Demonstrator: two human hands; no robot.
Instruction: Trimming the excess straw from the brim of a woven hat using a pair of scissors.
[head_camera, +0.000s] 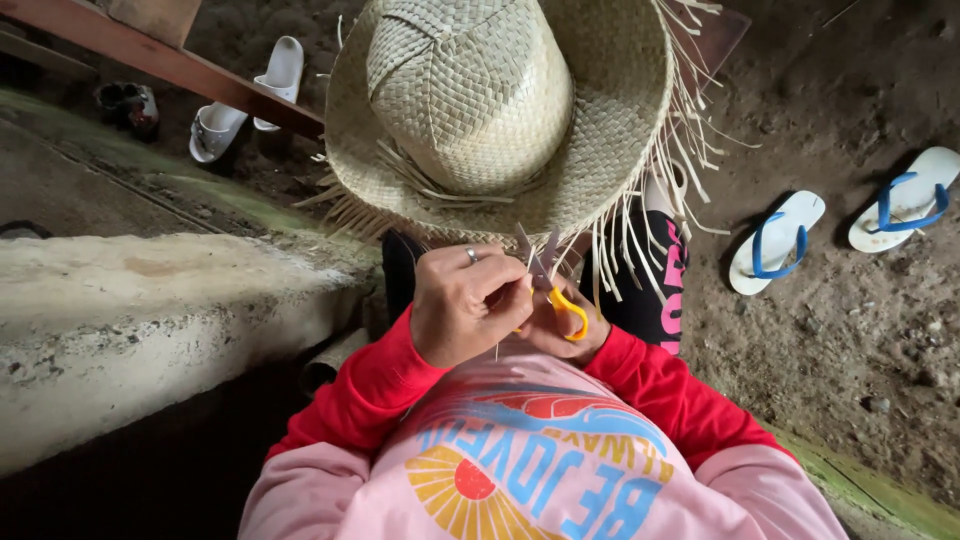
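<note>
A woven straw hat (470, 100) rests upside-facing on my lap, its brim edged with loose uncut strands. My left hand (460, 305), with a ring on one finger, pinches strands at the near edge of the brim. Partly hidden behind it, my right hand (595, 332) grips small scissors with yellow handles (568, 308). The scissors' blades stand apart right at the brim's fringe. Red sleeves and a pink shirt fill the bottom of the view.
A pair of white flip-flops with blue straps (775, 240) lies on the dirt floor at the right. White sandals (245, 100) lie at the top left beside a wooden beam (150, 55). A concrete ledge (120, 300) runs along the left.
</note>
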